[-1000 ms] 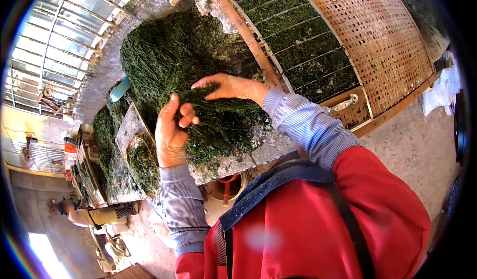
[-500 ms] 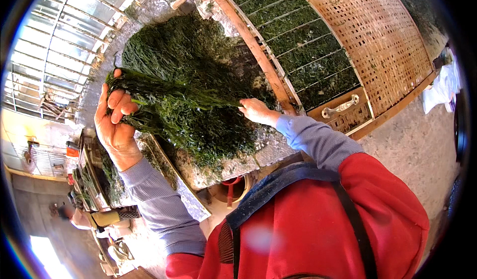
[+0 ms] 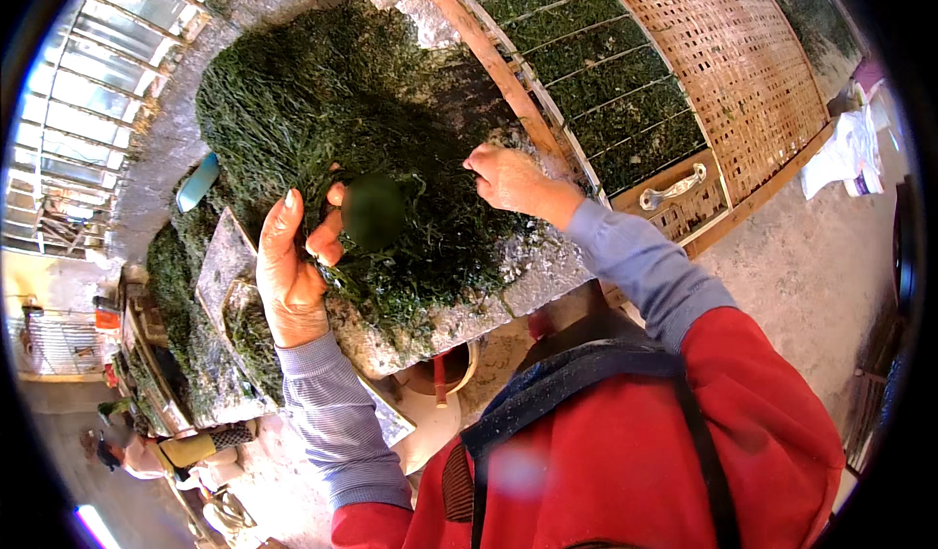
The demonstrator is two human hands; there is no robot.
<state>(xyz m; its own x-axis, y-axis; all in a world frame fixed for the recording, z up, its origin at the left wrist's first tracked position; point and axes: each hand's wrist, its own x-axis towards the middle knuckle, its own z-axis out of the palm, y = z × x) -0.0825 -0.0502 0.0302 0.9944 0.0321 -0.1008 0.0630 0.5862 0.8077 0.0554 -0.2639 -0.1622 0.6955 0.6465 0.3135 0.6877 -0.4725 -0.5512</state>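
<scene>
A large heap of dark green stringy strands, apparently leaves or seaweed, lies on a pale, wet-looking bench. My left hand is at the heap's near left side, its thumb raised and its fingers curled in among strands, some of which show below them. A round blur hides part of the heap beside those fingertips. Over the heap's right side, my right hand has its thumb and fingers pinched together. Whether anything is between those fingertips cannot be made out.
Right of the heap stands a wooden-framed rack of green strands in rows, with a woven bamboo panel and a metal handle. A light-blue object lies at the heap's left. A white bag is far right. Another person is at lower left.
The bundle stretched between my hands no longer shows. My left hand has moved right and down toward the heap; my right hand has lifted slightly. The view has shifted, revealing the light-blue object.
</scene>
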